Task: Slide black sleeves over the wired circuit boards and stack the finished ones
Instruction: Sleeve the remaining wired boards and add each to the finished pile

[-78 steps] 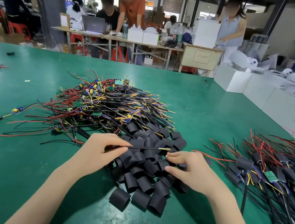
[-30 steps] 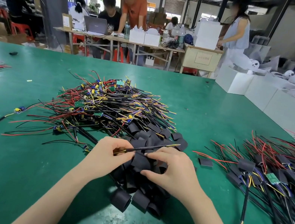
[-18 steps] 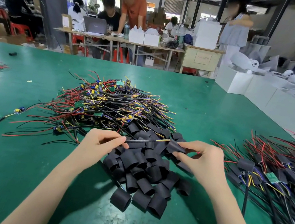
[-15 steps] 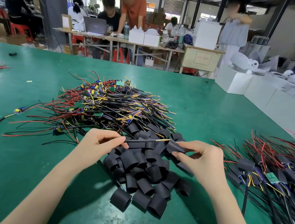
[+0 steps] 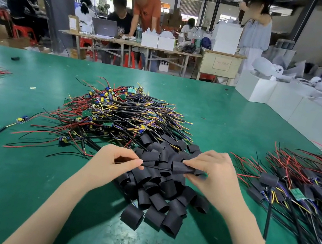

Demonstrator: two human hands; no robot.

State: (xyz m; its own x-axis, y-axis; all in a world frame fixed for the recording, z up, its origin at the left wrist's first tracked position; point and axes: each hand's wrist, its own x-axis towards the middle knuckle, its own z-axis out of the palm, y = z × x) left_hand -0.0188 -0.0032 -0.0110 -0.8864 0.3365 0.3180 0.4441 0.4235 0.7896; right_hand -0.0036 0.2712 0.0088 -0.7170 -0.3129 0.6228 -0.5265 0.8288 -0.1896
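Item, sleeving step: our left hand (image 5: 115, 160) pinches the black lead (image 5: 156, 167); our right hand (image 5: 210, 171) grips a black sleeve (image 5: 182, 167) threaded on it (board hidden), above the table's (image 5: 16, 182) near-centre sleeve pile (image 5: 160, 199). Next, we judge: slide sleeve along.
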